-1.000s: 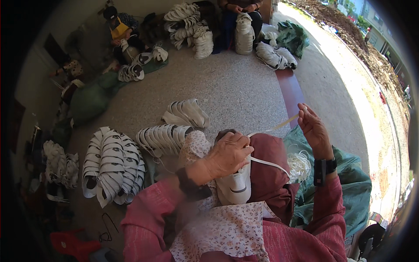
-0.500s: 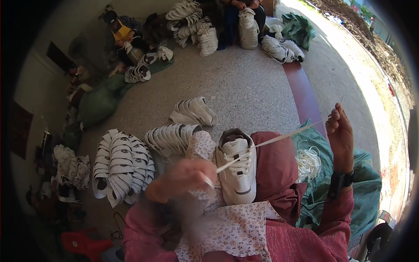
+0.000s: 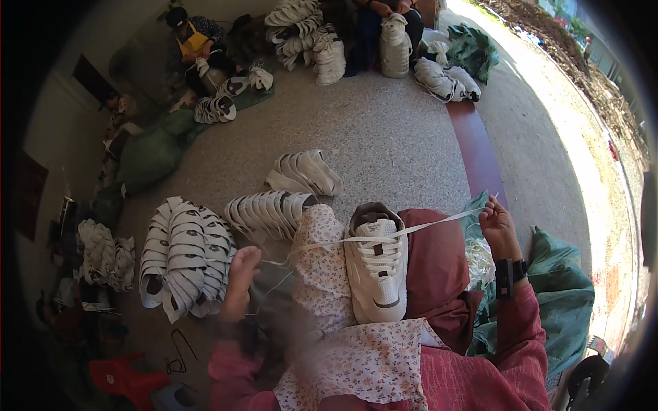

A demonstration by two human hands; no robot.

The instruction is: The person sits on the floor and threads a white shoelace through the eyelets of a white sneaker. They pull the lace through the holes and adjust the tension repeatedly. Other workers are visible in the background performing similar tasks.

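The right hand (image 3: 499, 226) is raised to the right of the white low sports shoe with black trim (image 3: 375, 270) and pinches one end of the flat white lace (image 3: 418, 229). The left hand (image 3: 241, 281), lower on the shoe's left, is closed on the other end. The shoe lies on the lap on a flowered cloth (image 3: 356, 356); several eyelet rows look crossed, and tying seems left. Left of the shoe lie stacks of white and grey shoe uppers (image 3: 185, 253).

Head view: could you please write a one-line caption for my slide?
Seated person's left hand and right hand pull a white lace taut across a white shoe on the lap.
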